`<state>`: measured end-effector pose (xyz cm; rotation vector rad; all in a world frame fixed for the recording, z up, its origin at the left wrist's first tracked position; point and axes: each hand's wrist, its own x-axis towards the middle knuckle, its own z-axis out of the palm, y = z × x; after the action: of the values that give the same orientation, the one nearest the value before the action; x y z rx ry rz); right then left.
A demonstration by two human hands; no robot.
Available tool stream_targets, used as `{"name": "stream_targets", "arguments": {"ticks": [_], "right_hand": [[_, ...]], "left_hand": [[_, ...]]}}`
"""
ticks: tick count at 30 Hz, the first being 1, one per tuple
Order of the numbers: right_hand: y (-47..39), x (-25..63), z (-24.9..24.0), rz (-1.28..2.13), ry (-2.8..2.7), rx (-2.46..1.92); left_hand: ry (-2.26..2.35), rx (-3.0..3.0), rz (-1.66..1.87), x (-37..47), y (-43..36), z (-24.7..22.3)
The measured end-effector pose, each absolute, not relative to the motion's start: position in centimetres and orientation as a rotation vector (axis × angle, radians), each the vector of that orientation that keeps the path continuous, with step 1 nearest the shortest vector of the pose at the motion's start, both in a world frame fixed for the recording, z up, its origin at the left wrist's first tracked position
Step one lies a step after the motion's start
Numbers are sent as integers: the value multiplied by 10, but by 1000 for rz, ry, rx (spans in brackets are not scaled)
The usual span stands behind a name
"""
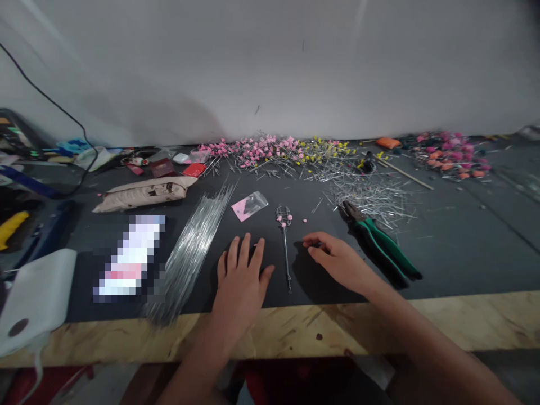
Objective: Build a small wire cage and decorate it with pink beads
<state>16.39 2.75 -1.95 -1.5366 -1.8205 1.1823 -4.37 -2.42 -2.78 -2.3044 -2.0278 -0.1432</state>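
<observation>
My left hand [242,281] lies flat on the dark table mat with its fingers spread, holding nothing. Just to its right is a wire piece [286,247], with a rounded, caged head, a few pink bits on it and a long straight stem. Beyond that stem, my right hand [335,260] is raised slightly with loosely bent fingers and a gap by the thumb; nothing shows in it. A small pink bead [305,220] sits beyond its fingertips. Green-handled pliers [379,244] rest beside my right wrist. Ahead of my left hand is a small clear bag [250,206] with pink contents.
A bundle of straight wires [194,242] and a phone [130,256] lie to the left. Pink-tipped wires [261,149], yellow-tipped wires [324,151] and loose wire pieces [375,197] fill the back. A beige packet [145,193] and white device [37,298] are farther left.
</observation>
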Motion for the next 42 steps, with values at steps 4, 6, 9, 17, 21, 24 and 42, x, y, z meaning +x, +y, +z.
{"name": "stream_targets", "arguments": {"ticks": [4,6,9,17,21,24,42], "right_hand": [[28,164,-20,1187,-1818,-1536],[28,164,-20,1187,-1821,-1541],[27,164,-20,1183,-1821,-1550],[27,164,-19,1188,-1822,-1547],[27,165,-19,1186,-1817,-1550],[28,165,-19,1189,-1817,-1542],[28,164,-19,1176,-1833,-1561]], "left_hand": [[-2019,-2325,-120,-44,-24,-27],[-2025,-2322,-132,-44,-24,-27],[-2035,-2324,-159,-45,-24,-27],[-2031,-2338,-171,-46,-24,-28],[-2029,-2351,-134,-45,-24,-27],[-2040,-2352,-132,-45,-24,-27],[-2072,-2295,-166,-45,-23,-27]]}}
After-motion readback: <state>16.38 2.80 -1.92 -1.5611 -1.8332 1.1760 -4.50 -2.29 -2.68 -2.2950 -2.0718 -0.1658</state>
